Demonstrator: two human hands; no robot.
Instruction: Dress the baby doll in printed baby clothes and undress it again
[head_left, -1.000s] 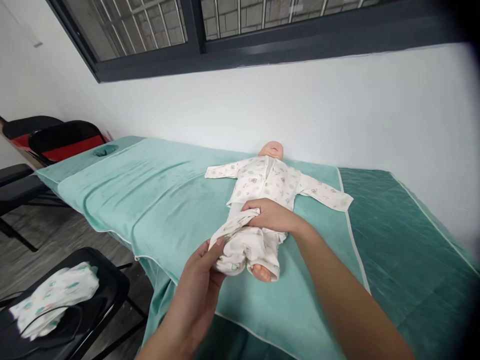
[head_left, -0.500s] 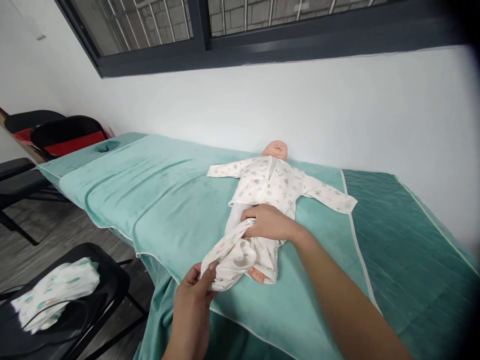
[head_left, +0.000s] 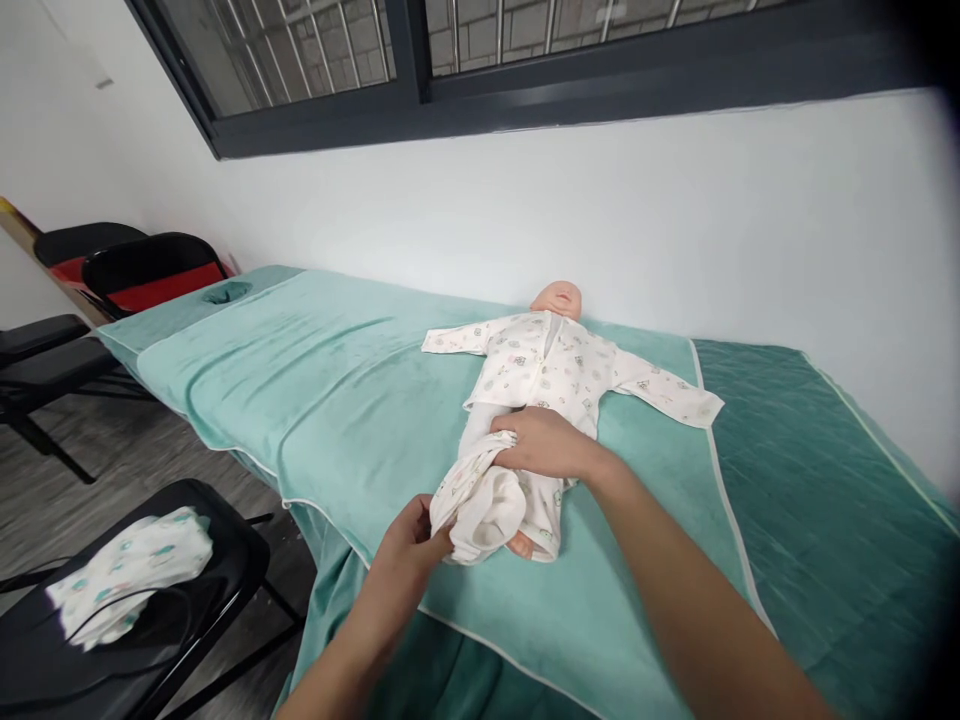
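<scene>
Two bare hands are on the clothes of a baby doll with a smooth, peach-coloured head in the head view. The left hand pinches the near end of some white cloth pants with tiny printed pictures, its thumb and fingers close together on the cloth. The right hand is a bit farther off, holding the top edge of the same pants, and some of its fingertips are hidden in the folds. Between the two hands the pants are bunched up and twisted.

The doll lies on its back, with its head well past the right hand. Just past that hand is a white long-sleeved shirt with small printed pictures, both sleeves spread wide. Below the right hand, a little peach-coloured foot peeks out of the pants.

Under both hands is a soft, light green cover. To the right of the right hand is a darker green quilted cloth. Well to the left of the left hand, a black folding chair holds a crumpled white cloth with green marks and a thin black cord.
</scene>
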